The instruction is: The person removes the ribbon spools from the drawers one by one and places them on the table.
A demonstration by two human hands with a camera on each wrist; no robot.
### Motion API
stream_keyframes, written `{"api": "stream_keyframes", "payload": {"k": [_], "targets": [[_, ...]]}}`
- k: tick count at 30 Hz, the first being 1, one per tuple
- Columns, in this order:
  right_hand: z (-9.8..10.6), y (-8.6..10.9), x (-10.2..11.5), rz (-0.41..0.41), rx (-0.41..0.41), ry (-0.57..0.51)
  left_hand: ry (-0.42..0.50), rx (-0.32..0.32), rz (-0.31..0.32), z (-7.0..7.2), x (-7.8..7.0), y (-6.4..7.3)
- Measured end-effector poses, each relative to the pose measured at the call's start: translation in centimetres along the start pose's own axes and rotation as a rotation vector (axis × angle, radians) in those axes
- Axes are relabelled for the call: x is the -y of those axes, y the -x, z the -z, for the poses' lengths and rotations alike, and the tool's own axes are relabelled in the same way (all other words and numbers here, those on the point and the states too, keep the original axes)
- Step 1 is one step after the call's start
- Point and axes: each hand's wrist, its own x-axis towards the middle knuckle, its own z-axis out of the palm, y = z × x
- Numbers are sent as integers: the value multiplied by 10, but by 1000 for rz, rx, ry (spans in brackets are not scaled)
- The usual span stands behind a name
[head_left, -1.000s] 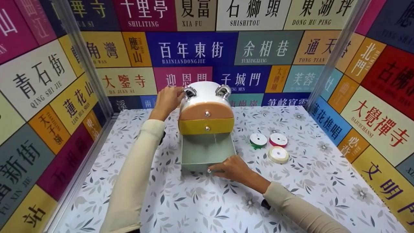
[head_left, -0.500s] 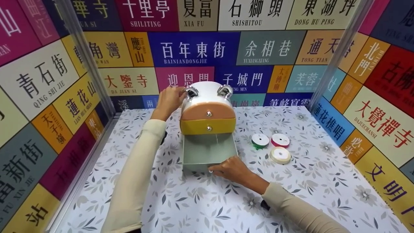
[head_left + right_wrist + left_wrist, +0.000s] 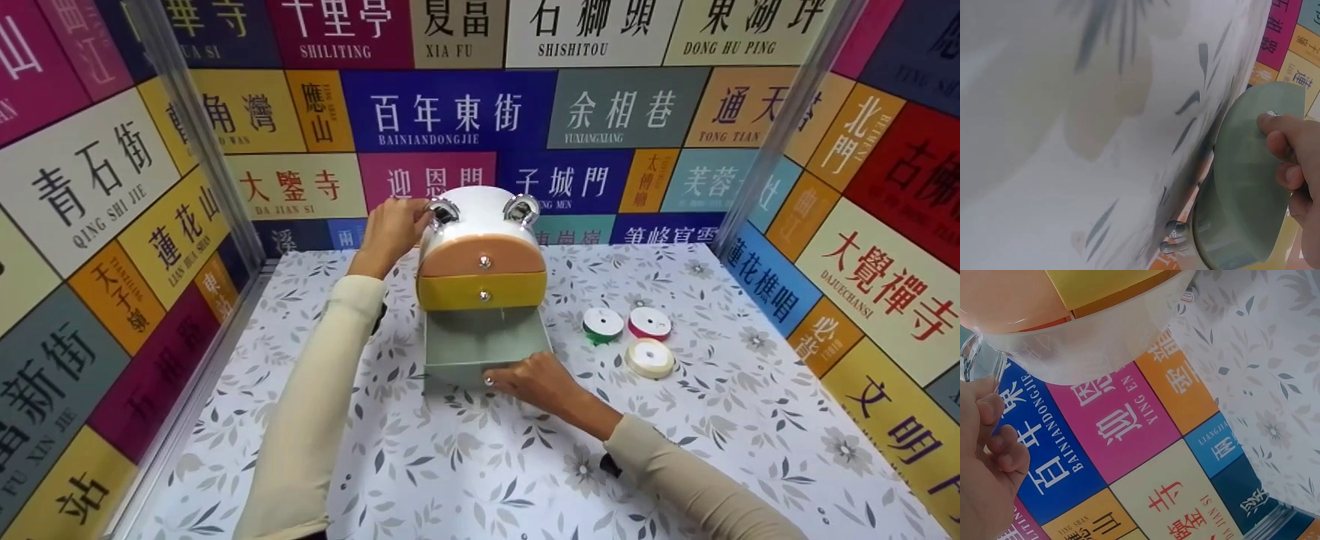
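Observation:
A small rounded drawer cabinet (image 3: 480,210) with a white top and two silver ring-shaped ears stands on the table. Its orange upper drawer (image 3: 450,259) and yellow middle drawer (image 3: 450,292) are closed. The pale green bottom drawer (image 3: 454,375) sticks out toward me with nothing visible inside. At the cabinet's left side, my left hand (image 3: 391,231) grips the left silver ear (image 3: 453,207), fingers curled in the left wrist view. My right hand (image 3: 541,382) pinches the silver knob (image 3: 489,381) on the green drawer's front; in the right wrist view the fingers partly cover this knob.
To the right of the cabinet lie three ribbon spools: a green one (image 3: 602,324), a red one (image 3: 649,323) and a cream one (image 3: 649,358). Sign-printed walls (image 3: 450,112) enclose the leaf-patterned table (image 3: 420,465) at the back and both sides.
The green drawer has slid a little way back into the cabinet, my right hand moving inward with its knob. My left hand keeps its grip on the ear.

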Motion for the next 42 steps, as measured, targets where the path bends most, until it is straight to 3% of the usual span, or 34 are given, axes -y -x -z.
{"api": "stream_keyframes", "payload": {"k": [5,19,25,33,42], "targets": [[-3,-3,-8,-74,28,-43,10,4,-1,0,0,1],[-7,-12,-17,-123,113,-77,-8,-3,-10,-1,2,-1],[-10,-17,-22,-188,156,-107,-10,-10,-12,0,3,0],[-19,-25,-30,-203,164,-201,9,-10,21,4,5,4],[-24,-24,-38,-234,168,-219,4,-9,-13,1,2,0]]}}
